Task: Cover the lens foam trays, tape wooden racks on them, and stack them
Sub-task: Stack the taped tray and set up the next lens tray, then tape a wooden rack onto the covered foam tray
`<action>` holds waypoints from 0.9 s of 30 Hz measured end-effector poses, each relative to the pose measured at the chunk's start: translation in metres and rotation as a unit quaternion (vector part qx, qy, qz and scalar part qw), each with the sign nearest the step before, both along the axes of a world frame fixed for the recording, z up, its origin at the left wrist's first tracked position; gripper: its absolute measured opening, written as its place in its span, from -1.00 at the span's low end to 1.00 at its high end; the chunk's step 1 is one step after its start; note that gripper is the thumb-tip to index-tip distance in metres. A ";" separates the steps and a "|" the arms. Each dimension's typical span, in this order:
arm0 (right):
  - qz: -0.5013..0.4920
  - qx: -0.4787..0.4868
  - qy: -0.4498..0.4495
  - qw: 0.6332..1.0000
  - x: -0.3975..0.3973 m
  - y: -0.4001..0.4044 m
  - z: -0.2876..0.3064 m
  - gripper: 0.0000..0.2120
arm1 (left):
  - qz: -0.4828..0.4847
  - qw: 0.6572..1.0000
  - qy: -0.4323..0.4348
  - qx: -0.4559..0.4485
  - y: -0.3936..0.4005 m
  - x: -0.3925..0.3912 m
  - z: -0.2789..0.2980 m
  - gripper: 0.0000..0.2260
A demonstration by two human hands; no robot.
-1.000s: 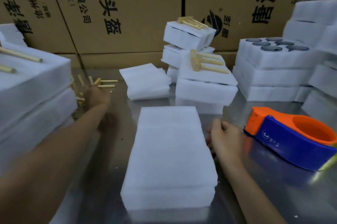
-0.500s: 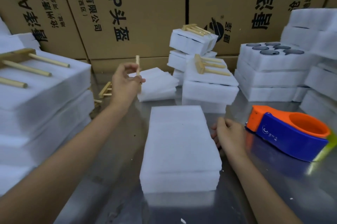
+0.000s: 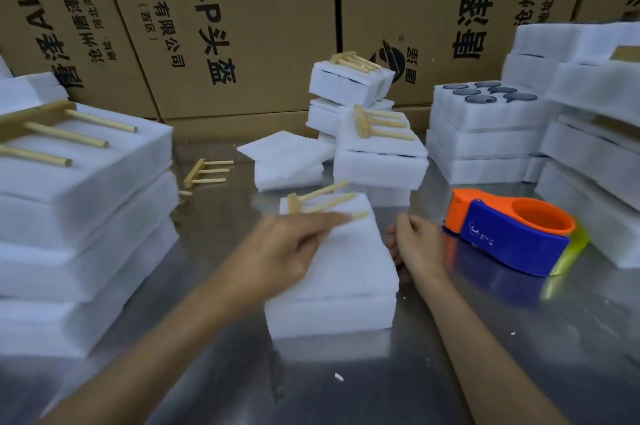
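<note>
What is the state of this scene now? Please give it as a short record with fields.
work piece: covered foam tray on the metal table
wooden rack: wooden rack lies on the tray's far end
left hand: left hand over the tray, fingers on the rack; blurred
right hand: right hand at the tray's right edge
tape: tape dispenser right of the tray, untouched
spare rack: loose rack on the table

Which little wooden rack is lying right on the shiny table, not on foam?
The loose wooden rack left of centre, beside the tall left foam stack. It lies straight on the metal table; the other racks all sit on white foam.
</note>
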State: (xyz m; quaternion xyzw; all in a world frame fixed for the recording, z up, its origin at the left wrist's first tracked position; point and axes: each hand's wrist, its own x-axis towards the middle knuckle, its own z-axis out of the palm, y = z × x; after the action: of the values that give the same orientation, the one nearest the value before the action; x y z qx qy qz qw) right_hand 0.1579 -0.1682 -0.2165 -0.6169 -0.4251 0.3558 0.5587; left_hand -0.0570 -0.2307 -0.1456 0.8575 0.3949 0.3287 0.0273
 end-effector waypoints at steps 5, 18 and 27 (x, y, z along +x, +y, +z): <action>0.001 0.006 0.010 1.000 -0.001 0.000 0.000 -0.73 | -0.010 0.999 -0.016 -0.029 -0.005 0.002 -0.011 -0.74; -0.290 0.135 -0.442 0.838 0.089 -0.019 0.027 -0.63 | 0.073 0.974 0.115 -0.178 0.002 0.005 -0.019 -0.31; -0.158 -0.082 -0.603 0.777 0.141 -0.015 0.032 -0.28 | 0.093 0.972 0.078 -0.201 0.006 0.011 -0.019 -0.62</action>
State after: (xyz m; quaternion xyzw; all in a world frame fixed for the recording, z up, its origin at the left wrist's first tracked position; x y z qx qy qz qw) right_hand 0.2988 -0.1827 -0.1843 -0.8072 -0.5409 -0.1490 0.1835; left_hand -0.0461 -0.2250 -0.1647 0.8169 0.5319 0.1752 0.1377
